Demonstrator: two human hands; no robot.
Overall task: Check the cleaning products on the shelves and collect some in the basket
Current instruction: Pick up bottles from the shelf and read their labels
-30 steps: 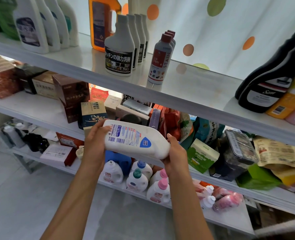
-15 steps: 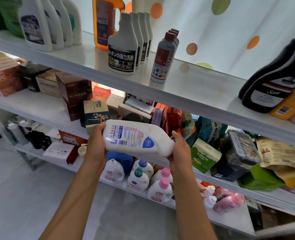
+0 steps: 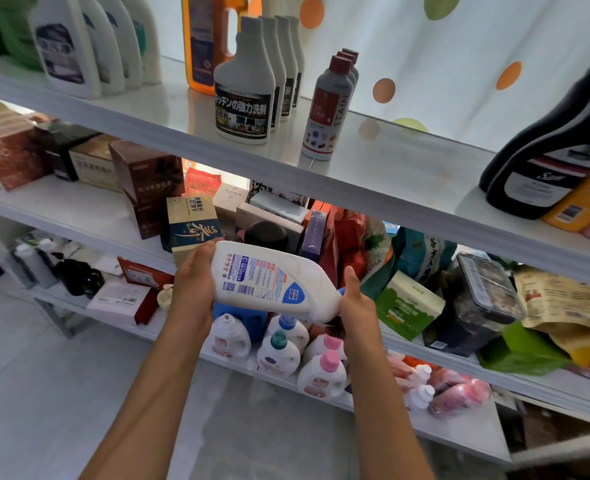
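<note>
A white cleaning bottle (image 3: 269, 282) with a printed back label lies sideways in both my hands, in front of the middle shelf. My left hand (image 3: 193, 285) grips its base end. My right hand (image 3: 357, 303) grips its neck end, where a bit of blue cap shows. On the top shelf (image 3: 383, 168) stand grey bottles with black labels (image 3: 245, 84), grey bottles with dark red caps (image 3: 328, 105), an orange jug (image 3: 205, 39) and white bottles (image 3: 68, 46). No basket is in view.
Black bottles (image 3: 546, 150) lean at the top right. Boxes (image 3: 144, 181) and bags (image 3: 563, 299) crowd the middle shelf. Small white detergent bottles with pink and teal caps (image 3: 286, 351) stand on the lowest shelf. Grey floor (image 3: 27, 393) lies at the lower left.
Both hands have shifted the white bottle slightly up and right, tilting its neck end lower. The grip on it is unchanged.
</note>
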